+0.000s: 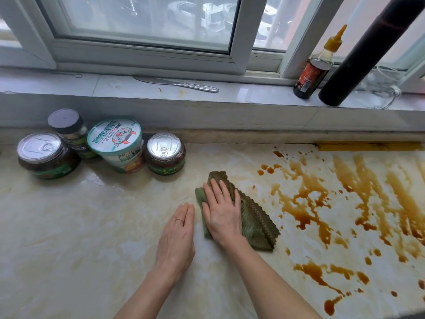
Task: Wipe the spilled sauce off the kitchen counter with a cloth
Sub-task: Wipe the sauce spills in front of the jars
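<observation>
One cloth (256,218) under right hand (222,211); left hand (177,238) on counter (80,226); both grips apart; four containers (116,146).

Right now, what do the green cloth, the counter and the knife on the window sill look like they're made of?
Cloth: soft woven or knitted textile, perhaps microfibre; matte green, ribbed texture, zigzag edge. Counter: polished stone or a stone-look slab; cream veining and a glossy sheen. Knife: bare metal, probably stainless steel; silvery and shiny, with a patterned handle.
</observation>
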### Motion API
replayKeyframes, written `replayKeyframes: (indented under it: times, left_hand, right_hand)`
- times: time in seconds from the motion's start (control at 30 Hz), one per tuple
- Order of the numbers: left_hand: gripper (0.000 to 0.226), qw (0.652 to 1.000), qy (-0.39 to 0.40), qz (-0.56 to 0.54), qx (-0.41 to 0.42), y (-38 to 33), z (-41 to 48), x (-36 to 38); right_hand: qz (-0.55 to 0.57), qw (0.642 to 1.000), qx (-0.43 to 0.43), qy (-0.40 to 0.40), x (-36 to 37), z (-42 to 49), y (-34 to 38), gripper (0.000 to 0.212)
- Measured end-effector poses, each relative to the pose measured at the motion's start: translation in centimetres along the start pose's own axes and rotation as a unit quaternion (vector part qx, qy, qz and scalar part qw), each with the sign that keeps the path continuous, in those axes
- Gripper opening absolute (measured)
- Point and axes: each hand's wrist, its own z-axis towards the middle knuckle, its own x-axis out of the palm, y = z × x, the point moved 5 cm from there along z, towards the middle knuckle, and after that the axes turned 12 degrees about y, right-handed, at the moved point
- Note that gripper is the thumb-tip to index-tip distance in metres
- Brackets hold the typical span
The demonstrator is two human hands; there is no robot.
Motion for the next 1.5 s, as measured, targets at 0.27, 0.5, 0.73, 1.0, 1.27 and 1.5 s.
replayKeyframes:
  times: [0.27, 0.5, 0.73, 1.0, 1.27, 1.5]
  left_hand:
    - [0.073, 1.000, -0.016, 0.003, 0.000, 0.6, 0.5, -0.7]
    - [0.051, 0.996, -0.064, -0.062, -0.016, 0.3, 1.6, -1.9]
    - [0.062, 0.998, -0.042, -0.034, -0.026, 0.4, 2.2, -1.1]
    - [0.062, 0.998, -0.048, -0.029, -0.014, 0.2, 2.4, -1.0]
    - [0.058, 0.999, -0.035, -0.036, 0.020, -1.9, 2.8, -0.1]
    - [0.061, 0.999, -0.019, -0.035, 0.030, -2.0, 2.2, 0.3]
  right_hand:
    - [0.020, 0.994, 0.109, -0.014, -0.8, 1.3, -2.5, 0.065]
    - [-0.003, 1.000, -0.017, -0.024, 0.0, 3.4, 3.1, 0.058]
    - [-0.027, 0.993, 0.106, 0.035, -2.3, 8.2, -3.1, 0.067]
    - [0.036, 0.972, 0.230, -0.029, -2.6, 5.2, -8.4, 0.065]
    - [0.025, 0.996, 0.084, 0.004, -1.8, 3.3, -6.0, 0.072]
    - [0.072, 0.982, 0.173, -0.012, -2.7, 0.7, -10.5, 0.072]
